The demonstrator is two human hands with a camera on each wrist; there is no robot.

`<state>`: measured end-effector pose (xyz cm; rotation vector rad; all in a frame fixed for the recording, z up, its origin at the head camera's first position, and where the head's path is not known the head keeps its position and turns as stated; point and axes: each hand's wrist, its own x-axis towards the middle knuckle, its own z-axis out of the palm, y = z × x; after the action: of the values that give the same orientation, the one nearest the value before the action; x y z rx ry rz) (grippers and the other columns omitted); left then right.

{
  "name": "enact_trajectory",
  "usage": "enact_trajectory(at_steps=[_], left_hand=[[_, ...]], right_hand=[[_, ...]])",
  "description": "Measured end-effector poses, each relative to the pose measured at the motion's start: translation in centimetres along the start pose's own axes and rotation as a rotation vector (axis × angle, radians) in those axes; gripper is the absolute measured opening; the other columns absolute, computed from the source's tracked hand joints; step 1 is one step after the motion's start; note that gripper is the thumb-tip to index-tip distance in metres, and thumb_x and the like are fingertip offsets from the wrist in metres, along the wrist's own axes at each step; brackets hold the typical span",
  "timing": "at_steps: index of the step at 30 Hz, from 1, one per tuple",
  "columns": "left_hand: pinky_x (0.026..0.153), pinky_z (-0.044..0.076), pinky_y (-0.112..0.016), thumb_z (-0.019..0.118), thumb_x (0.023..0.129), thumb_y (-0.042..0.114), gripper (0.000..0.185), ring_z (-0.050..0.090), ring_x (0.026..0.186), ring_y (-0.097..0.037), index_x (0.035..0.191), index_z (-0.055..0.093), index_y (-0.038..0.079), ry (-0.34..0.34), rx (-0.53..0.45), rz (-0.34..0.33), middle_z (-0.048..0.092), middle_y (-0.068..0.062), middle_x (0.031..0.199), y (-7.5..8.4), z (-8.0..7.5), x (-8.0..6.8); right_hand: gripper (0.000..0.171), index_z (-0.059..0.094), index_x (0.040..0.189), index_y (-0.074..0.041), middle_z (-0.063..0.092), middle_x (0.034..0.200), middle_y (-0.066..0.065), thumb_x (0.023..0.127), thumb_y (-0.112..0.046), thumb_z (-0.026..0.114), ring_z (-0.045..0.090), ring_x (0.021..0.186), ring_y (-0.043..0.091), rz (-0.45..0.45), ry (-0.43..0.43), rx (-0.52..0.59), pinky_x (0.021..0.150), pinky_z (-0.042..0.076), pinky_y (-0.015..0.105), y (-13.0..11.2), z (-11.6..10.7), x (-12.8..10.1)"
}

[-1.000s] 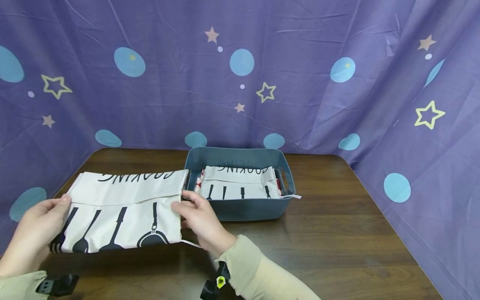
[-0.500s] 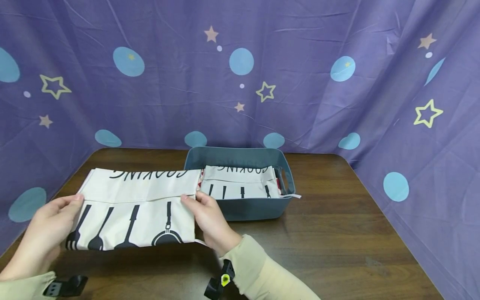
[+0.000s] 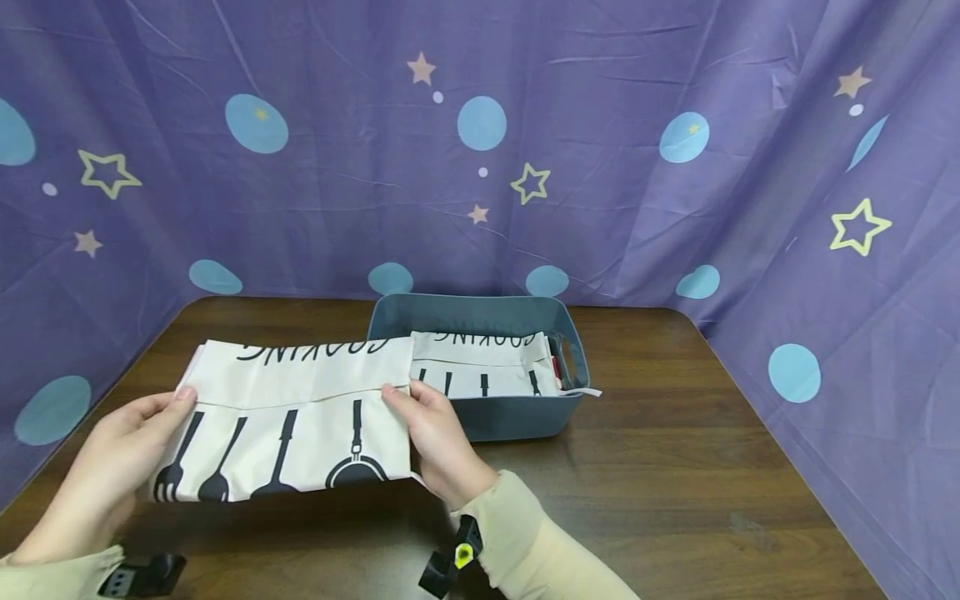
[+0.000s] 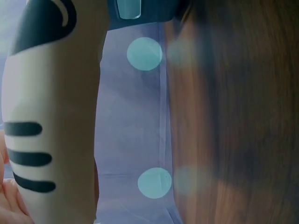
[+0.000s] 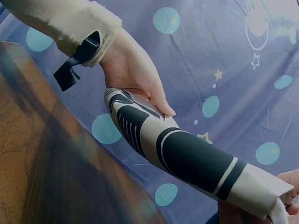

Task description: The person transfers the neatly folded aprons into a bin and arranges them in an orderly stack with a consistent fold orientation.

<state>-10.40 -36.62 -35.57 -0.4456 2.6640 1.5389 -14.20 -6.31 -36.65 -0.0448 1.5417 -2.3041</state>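
Observation:
Both hands hold a folded white apron point(image 3: 292, 442) above the table, printed with black utensils and upside-down "COOKING" lettering. My left hand point(image 3: 123, 454) grips its left edge, thumb on top. At the right edge my right hand point(image 3: 442, 446) pinches it, thumb on the front; those fingers are partly hidden behind the cloth. A white tie hangs near the right hand. In the right wrist view, the apron's folded lower edge point(image 5: 196, 156) spans between both hands. A similar folded apron point(image 3: 480, 367) lies in a blue-grey basket point(image 3: 510, 421) behind.
The basket stands on the brown wooden table point(image 3: 645, 467) near its back edge, a white strap point(image 3: 585, 392) hanging over its rim. Something red shows inside at the right. A purple curtain point(image 3: 600, 208) with stars and dots surrounds the table's back and sides.
Both hands have moved to the right with the apron, whose right edge now overlaps the basket's left side in the head view. The basket has stayed put.

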Motion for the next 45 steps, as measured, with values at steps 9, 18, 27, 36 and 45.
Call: enact_trajectory(at_steps=[9, 18, 27, 36, 45], left_hand=[[0.062, 0.057, -0.028, 0.037, 0.105, 0.048, 0.076, 0.064, 0.07, -0.003, 0.142, 0.03, -0.018, -0.059, -0.063, 0.017, 0.062, 0.02, 0.078, -0.4, 0.8, -0.1], [0.063, 0.056, -0.025, 0.037, 0.105, 0.045, 0.068, 0.064, 0.071, -0.002, 0.138, 0.037, -0.014, -0.056, -0.105, 0.021, 0.064, 0.021, 0.078, 0.1, 1.5, -0.4], [0.06, 0.056, -0.028, 0.038, 0.105, 0.045, 0.058, 0.066, 0.068, -0.005, 0.132, 0.044, -0.006, -0.065, -0.146, 0.014, 0.065, 0.019, 0.077, 0.4, 2.4, -1.1], [0.059, 0.057, -0.029, 0.04, 0.105, 0.044, 0.052, 0.066, 0.067, -0.006, 0.128, 0.046, -0.003, -0.073, -0.194, 0.009, 0.067, 0.017, 0.077, 1.1, 3.4, -1.8], [0.058, 0.057, -0.03, 0.046, 0.103, 0.044, 0.034, 0.068, 0.068, -0.009, 0.115, 0.054, 0.012, -0.083, -0.301, 0.03, 0.069, 0.012, 0.078, 1.7, 4.3, -2.2]], right_hand=[[0.03, 0.063, 0.12, 0.001, 0.069, 0.088, 0.0, 0.098, -0.02, 0.06, 0.066, 0.074, 0.009, 0.027, 0.026, 0.028, 0.064, 0.054, 0.023, -0.4, -1.1, -0.1], [0.031, 0.06, 0.121, 0.002, 0.069, 0.089, 0.0, 0.097, -0.017, 0.06, 0.067, 0.076, 0.009, 0.022, 0.031, 0.052, 0.066, 0.056, 0.024, -0.3, -2.7, -0.3], [0.032, 0.06, 0.122, 0.002, 0.07, 0.093, 0.001, 0.098, -0.018, 0.06, 0.068, 0.081, 0.01, 0.03, 0.032, 0.041, 0.07, 0.057, 0.025, -0.3, -4.0, -0.6], [0.036, 0.056, 0.128, 0.003, 0.071, 0.096, 0.0, 0.098, -0.018, 0.059, 0.069, 0.084, 0.01, 0.026, 0.032, 0.041, 0.072, 0.058, 0.025, -0.9, -5.1, -1.3], [0.037, 0.055, 0.129, 0.004, 0.071, 0.095, -0.001, 0.099, -0.017, 0.058, 0.07, 0.083, 0.008, 0.017, 0.055, 0.036, 0.073, 0.058, 0.023, -1.3, -6.2, -1.6]])
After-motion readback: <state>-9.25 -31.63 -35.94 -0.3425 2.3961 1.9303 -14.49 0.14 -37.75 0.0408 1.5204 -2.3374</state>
